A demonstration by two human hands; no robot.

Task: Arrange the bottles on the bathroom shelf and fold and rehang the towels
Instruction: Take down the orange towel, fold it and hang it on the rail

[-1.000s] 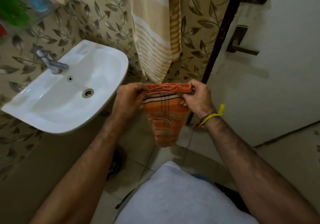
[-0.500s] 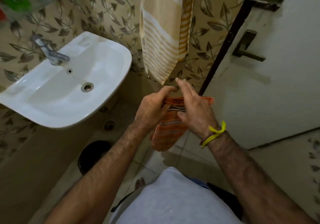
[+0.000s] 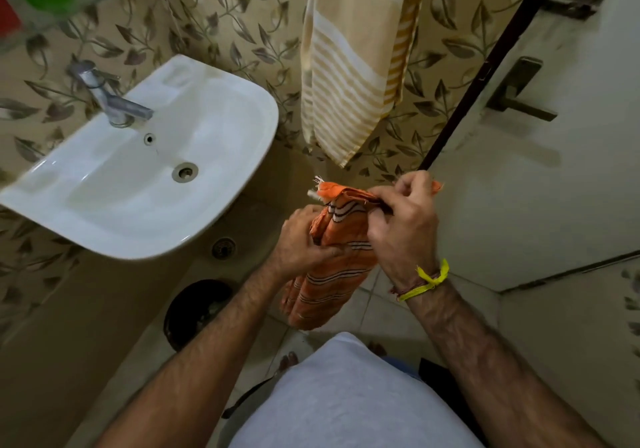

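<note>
An orange striped towel (image 3: 329,281), folded into a narrow bundle, hangs between my hands in front of my body. My left hand (image 3: 301,243) grips its middle from the left side. My right hand (image 3: 401,229) pinches the top fold, where a frayed corner sticks out. A beige towel (image 3: 346,67) with white stripes hangs on the tiled wall above. A glass shelf (image 3: 69,8) at the top left carries blurred green, blue and red bottles.
A white wash basin (image 3: 86,198) with a metal tap (image 3: 114,101) juts from the left wall. A closed white door (image 3: 554,188) with a lever handle (image 3: 519,101) stands on the right. A dark round bin (image 3: 197,312) and a floor drain (image 3: 223,247) sit below the basin.
The towel was held stretched flat between both hands; now it is folded narrower, my left hand has dropped to its middle, and my right hand has come over the top.
</note>
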